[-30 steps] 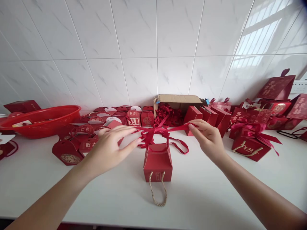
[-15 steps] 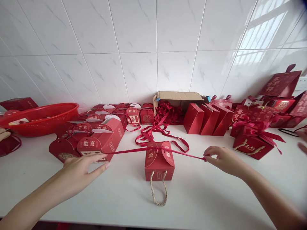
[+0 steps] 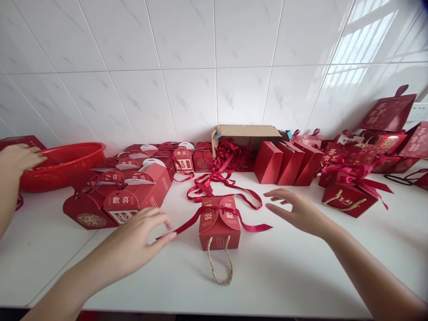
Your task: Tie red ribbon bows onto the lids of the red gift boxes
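A small red gift box [image 3: 220,225] stands upright on the white table in the middle, with a twisted gold cord handle [image 3: 220,281] hanging down its front onto the tabletop. A dark red ribbon [image 3: 252,227] crosses the box's top, tied at the centre, its two tails hanging loose to either side. My left hand [image 3: 147,234] is by the left tail, thumb and fingers apart; the thumb overlaps the ribbon's end. To the right of the box, my right hand [image 3: 294,209] hovers empty with its fingers stretched, apart from the right tail.
Loose ribbon [image 3: 207,187] lies behind the box, before a cardboard box [image 3: 249,130] of ribbon. Several red boxes [image 3: 137,191] stand left; red cartons [image 3: 267,162] and a bow-tied box [image 3: 351,196] stand right. Another person's hand [image 3: 20,158] reaches over a red basin [image 3: 73,165].
The ribbon was taut between both hands; now it hangs slack. My right hand let go, and my left hand moved toward the box. Another person's hand appeared at the left; one left the right edge.
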A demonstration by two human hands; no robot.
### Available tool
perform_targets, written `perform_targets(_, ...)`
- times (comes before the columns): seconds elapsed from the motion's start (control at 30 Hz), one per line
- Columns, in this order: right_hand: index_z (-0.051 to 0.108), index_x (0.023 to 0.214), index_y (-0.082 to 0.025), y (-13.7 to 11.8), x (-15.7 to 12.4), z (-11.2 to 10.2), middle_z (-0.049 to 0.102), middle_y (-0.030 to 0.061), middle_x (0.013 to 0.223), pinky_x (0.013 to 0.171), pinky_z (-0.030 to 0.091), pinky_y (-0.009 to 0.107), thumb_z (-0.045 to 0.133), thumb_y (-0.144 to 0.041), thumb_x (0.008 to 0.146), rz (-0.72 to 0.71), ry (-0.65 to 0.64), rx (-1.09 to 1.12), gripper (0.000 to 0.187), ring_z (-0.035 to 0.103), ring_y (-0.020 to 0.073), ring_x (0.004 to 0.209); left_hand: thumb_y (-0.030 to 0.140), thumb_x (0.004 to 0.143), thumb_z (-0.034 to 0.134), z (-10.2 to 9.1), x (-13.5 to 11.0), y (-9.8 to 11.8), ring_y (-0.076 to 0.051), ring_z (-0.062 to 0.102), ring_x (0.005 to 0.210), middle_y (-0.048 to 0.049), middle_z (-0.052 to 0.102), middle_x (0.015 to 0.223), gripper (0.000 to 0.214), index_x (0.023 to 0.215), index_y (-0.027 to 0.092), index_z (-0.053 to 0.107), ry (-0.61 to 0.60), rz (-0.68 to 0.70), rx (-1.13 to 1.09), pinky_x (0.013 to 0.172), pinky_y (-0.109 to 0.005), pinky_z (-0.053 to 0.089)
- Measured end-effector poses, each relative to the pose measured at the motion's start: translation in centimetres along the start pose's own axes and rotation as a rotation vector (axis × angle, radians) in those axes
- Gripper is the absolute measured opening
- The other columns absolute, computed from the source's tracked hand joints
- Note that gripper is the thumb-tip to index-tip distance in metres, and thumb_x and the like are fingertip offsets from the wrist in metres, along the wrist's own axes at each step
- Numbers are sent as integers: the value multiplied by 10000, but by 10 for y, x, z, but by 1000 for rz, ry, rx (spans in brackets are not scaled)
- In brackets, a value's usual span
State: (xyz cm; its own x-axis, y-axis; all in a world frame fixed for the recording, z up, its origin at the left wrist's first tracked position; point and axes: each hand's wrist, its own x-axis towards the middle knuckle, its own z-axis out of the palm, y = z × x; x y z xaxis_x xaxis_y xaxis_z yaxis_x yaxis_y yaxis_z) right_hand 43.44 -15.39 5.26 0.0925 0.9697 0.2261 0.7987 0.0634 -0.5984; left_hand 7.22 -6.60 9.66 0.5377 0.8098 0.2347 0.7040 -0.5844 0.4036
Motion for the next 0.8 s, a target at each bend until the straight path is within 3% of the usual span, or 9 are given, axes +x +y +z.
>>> perform_targets(0.07, 605, 1190, -236, -24, 7, 8, 576, 99, 1197, 787, 556, 352, 556, -455, 864, -167, -48, 98, 396, 620, 209, 929, 437, 818, 545, 10, 17, 19, -264, 606, 952, -31, 659, 1016, 199, 915, 288, 634, -85, 70, -36, 844, -335, 482)
perform_targets(0.13, 535, 1285, -238, -43, 14, 18, 528, 115, 1238, 688, 569, 318, 606, -453, 835, -284, -94, 172, 504, 621, 171, 829, 400, 864, 474, 22, 32, 31, -259, 570, 1036, -59, 616, 1098, 231, 1008, 260, 588, -79, 111, -96, 913, -359, 454)
perform_targets(0.27, 495, 1326, -267, -62, 25, 38, 485, 110, 1255, 726, 552, 326, 677, -462, 774, -383, -171, 147, 613, 589, 209, 953, 351, 863, 459, 44, 49, 39, -232, 564, 1020, -54, 566, 1133, 203, 1023, 256, 540, -128, 122, -177, 915, -387, 464)
perform_targets(0.4, 499, 1318, -301, -64, 31, 47, 498, 77, 1196, 786, 535, 327, 638, -364, 810, -373, -256, 142, 530, 591, 191, 941, 340, 858, 470, 53, 53, 36, -207, 557, 991, -32, 538, 1138, 183, 1022, 264, 503, -165, 80, -206, 881, -379, 479)
perform_targets(0.5, 515, 1300, -287, -64, 32, 50, 498, 73, 1170, 813, 529, 320, 630, -315, 807, -362, -243, 151, 506, 586, 191, 964, 344, 857, 482, 55, 53, 34, -202, 546, 1006, -24, 527, 1139, 178, 1020, 272, 492, -164, 71, -232, 882, -371, 476)
perform_targets(0.63, 505, 1308, -318, -64, 28, 51, 472, 75, 1226, 862, 515, 357, 613, -402, 833, -362, -226, 137, 494, 564, 216, 1030, 347, 836, 523, 60, 54, 29, -209, 530, 1064, -28, 523, 1139, 193, 1009, 265, 497, -145, 63, -266, 948, -384, 443)
perform_targets(0.8, 467, 1326, -278, -48, 26, 58, 409, 85, 1361, 996, 429, 442, 412, -365, 945, -220, -86, 154, 394, 454, 256, 1224, 452, 737, 653, 63, 57, 19, -259, 539, 1098, -76, 511, 1204, 513, 1175, 269, 458, -120, -69, -387, 904, -397, 474)
